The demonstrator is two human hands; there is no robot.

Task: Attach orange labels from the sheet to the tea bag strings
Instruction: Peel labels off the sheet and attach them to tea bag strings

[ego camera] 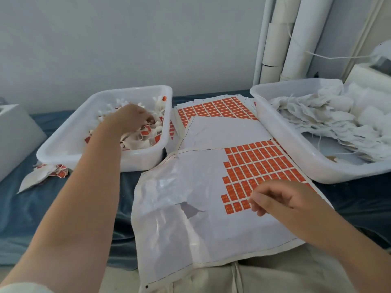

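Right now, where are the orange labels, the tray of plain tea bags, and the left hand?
orange labels (260, 166): head view, middle of the orange block.
tea bag tray (304, 157): head view, its bare near wall.
left hand (132, 117): head view, back of the hand.

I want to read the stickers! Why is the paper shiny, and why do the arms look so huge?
Head view: light glares off the bare backing of the label sheet; head view: the wide lens swells the forearms and bows the white tubes; head view: the left hand looks smeared, and print on the orange labels is too small to read.
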